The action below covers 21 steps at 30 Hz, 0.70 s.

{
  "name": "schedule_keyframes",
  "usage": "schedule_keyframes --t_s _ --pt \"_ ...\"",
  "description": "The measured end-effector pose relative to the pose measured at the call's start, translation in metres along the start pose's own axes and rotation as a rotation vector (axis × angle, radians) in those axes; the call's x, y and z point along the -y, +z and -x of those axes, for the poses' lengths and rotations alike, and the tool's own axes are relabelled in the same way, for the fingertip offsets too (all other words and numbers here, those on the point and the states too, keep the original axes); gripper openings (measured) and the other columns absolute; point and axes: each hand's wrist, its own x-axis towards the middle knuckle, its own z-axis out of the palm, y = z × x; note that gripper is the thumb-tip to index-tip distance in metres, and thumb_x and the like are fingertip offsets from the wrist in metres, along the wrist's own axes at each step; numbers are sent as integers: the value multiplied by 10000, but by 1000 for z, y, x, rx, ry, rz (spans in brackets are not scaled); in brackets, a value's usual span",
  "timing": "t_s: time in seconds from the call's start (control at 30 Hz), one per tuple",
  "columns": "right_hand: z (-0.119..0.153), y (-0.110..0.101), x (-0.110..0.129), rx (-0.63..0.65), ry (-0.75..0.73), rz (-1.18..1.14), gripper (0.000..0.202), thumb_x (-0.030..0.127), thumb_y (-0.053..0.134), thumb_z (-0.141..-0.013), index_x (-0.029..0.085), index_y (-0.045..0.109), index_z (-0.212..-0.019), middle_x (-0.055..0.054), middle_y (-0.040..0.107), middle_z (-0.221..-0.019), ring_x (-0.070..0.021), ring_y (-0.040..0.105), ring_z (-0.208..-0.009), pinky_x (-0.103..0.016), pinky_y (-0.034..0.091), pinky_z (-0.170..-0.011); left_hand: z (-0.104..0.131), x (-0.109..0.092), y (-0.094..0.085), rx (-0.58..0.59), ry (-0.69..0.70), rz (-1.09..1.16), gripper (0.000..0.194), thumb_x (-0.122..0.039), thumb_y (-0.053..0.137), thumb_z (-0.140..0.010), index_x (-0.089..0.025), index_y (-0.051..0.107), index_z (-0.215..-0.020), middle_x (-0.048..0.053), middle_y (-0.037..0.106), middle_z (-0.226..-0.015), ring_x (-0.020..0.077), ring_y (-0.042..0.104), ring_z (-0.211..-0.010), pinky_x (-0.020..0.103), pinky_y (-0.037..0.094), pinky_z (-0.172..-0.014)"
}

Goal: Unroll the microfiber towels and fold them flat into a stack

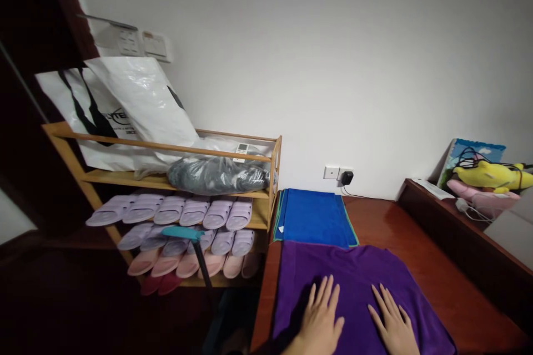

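A purple towel lies spread on a dark red wooden surface in front of me. My left hand rests flat on its near left part, fingers spread. My right hand lies flat on its near right part, fingers also apart. Neither hand grips anything. A folded blue towel with a green edge lies just beyond the purple one, touching the wall.
A bamboo shoe rack with several pink and lilac slippers stands to the left, with white bags and a grey bundle on top. A teal-topped pole leans before it. A charger sits in the wall socket. A yellow plush toy lies at right.
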Motion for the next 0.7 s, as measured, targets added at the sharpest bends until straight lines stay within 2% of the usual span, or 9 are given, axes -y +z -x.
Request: schedule_keyframes --t_s 0.07,0.13,0.2,0.33,0.4,0.5,0.6,0.7 --pt "1 2 -12 2 6 5 588 588 329 -841 363 304 -1384 -4 307 -1472 -219 302 -1341 -481 306 -1062 -9 5 17 9 -58 19 703 -369 474 -818 -275 167 -1443 34 61 -1528 266 59 -1400 555 101 -1132" --pt "1 3 -23 9 -2 4 549 578 337 -841 415 318 -1365 23 311 -1468 -218 311 -1337 -482 320 -1051 -8 17 17 20 -139 -23 678 -399 492 -810 -298 229 -1426 44 101 -1523 280 74 -1397 583 92 -1118" --pt "1 3 -31 15 -3 0 540 578 335 -845 434 300 -1364 39 304 -1470 -209 310 -1337 -479 323 -1049 1 34 1 26 -233 -108 644 -394 493 -805 -327 273 -1407 39 128 -1519 286 89 -1393 598 85 -1106" --pt "1 3 -32 2 34 5 600 601 324 -842 375 258 -1393 20 298 -1474 -198 301 -1343 -470 305 -1061 38 73 -46 -17 -416 -314 566 -411 407 -841 -330 302 -1391 44 167 -1511 278 97 -1392 617 -12 -1086" --pt "1 3 -31 -14 37 9 604 606 332 -838 369 271 -1390 15 300 -1473 -200 299 -1344 -468 299 -1063 59 97 -62 -36 -478 -358 559 -411 369 -849 -321 294 -1396 28 169 -1514 253 99 -1393 578 40 -1105" --pt "2 3 -31 -38 21 -6 604 599 354 -835 386 254 -1391 21 308 -1471 -207 300 -1344 -473 301 -1059 85 133 -71 -34 -634 -278 570 -417 332 -850 -228 352 -1388 68 260 -1492 254 214 -1371 510 193 -1107" --pt "2 1 -34 -46 5 -26 598 592 372 -832 400 255 -1386 29 322 -1465 -216 308 -1341 -470 317 -1049 95 162 -71 -56 -603 -64 556 -276 332 -820 -199 390 -1368 31 386 -1438 162 340 -1323 362 280 -1103" --pt "3 2 -39 -40 3 -34 596 591 375 -830 408 247 -1382 40 312 -1466 -214 310 -1340 -456 332 -1043 86 166 -72 -199 -530 -15 680 -125 340 -725 -224 322 -1398 -29 402 -1432 82 327 -1320 278 259 -1113"
